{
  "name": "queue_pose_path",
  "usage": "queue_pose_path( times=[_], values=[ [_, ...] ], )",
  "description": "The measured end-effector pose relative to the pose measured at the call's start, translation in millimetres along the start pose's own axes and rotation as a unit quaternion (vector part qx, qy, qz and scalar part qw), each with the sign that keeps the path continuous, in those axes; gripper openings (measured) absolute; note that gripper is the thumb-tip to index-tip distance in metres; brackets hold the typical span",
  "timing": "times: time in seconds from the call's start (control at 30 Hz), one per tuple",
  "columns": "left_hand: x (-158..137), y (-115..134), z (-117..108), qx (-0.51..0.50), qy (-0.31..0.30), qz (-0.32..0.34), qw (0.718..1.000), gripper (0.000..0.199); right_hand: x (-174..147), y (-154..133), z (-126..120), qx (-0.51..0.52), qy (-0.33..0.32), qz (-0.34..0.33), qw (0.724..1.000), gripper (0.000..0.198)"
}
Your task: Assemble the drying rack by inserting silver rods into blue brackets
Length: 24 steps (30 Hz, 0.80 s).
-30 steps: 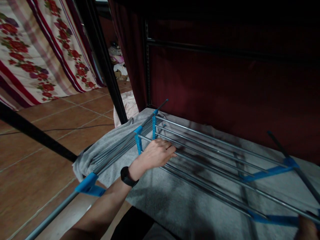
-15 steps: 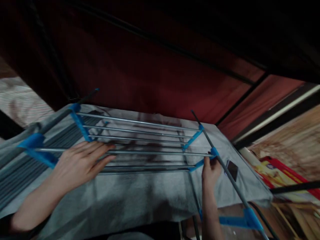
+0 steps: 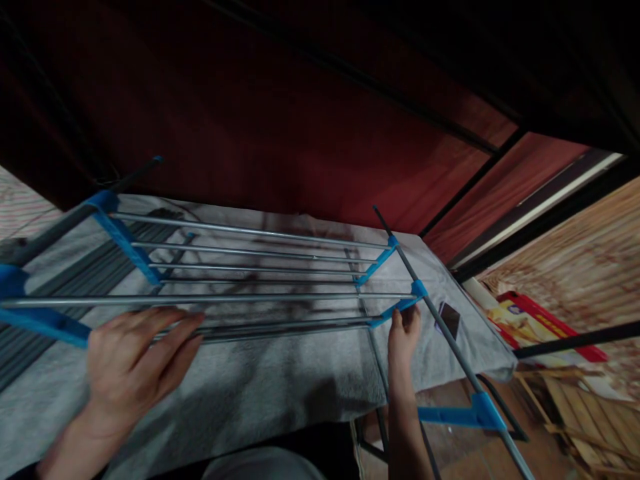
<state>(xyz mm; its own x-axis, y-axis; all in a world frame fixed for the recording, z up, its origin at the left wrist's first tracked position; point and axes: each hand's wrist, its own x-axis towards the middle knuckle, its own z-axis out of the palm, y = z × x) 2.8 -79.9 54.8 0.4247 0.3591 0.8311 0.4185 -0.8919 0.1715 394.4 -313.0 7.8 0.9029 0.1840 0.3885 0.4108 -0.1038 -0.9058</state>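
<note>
A rack of grey metal rods (image 3: 280, 298) and blue plastic brackets lies over a cloth-covered table. My left hand (image 3: 135, 360) is curled around the lower rods (image 3: 285, 327) beside the left front bracket (image 3: 50, 321); its fingers partly hide where it grips. My right hand (image 3: 404, 337) pinches the underside of the right front bracket (image 3: 400, 310), which joins a slanting grey pole (image 3: 450, 340). Behind them, further rods run between a left rear bracket (image 3: 125, 237) and a right rear bracket (image 3: 375, 265). Another blue bracket (image 3: 460, 417) sits lower on the right pole.
Several loose grey rods (image 3: 100, 280) lie on the grey cloth (image 3: 250, 380) at left. A phone (image 3: 449, 319) rests near the right edge. Dark red fabric (image 3: 280, 147) hangs behind. At right are a red and yellow box (image 3: 545, 327) and a slatted wooden piece (image 3: 585, 407).
My left hand has moved from the top front rod down to the lower rods. My right hand has slipped slightly lower on its bracket. The whole view has shifted a little.
</note>
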Motion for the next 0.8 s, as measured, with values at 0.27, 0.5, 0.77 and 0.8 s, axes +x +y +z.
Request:
queue_pose_path(
  times=[0.27,0.5,0.77,0.8],
  values=[
    [-86,-9,16,0.059,0.074,-0.303,0.948,0.02,-26,52,-1,-0.059,-0.087,0.072,0.992,0.049],
    [-87,-30,8,-0.059,0.189,-0.536,0.821,0.04,-18,87,-16,-0.163,-0.135,0.103,0.972,0.039],
    [-83,-38,20,-0.113,0.185,-0.531,0.819,0.041,-12,113,-21,-0.238,-0.173,0.134,0.946,0.041],
    [-83,-39,20,-0.117,0.195,-0.532,0.815,0.042,-11,115,-21,-0.24,-0.17,0.119,0.948,0.039]
  ],
)
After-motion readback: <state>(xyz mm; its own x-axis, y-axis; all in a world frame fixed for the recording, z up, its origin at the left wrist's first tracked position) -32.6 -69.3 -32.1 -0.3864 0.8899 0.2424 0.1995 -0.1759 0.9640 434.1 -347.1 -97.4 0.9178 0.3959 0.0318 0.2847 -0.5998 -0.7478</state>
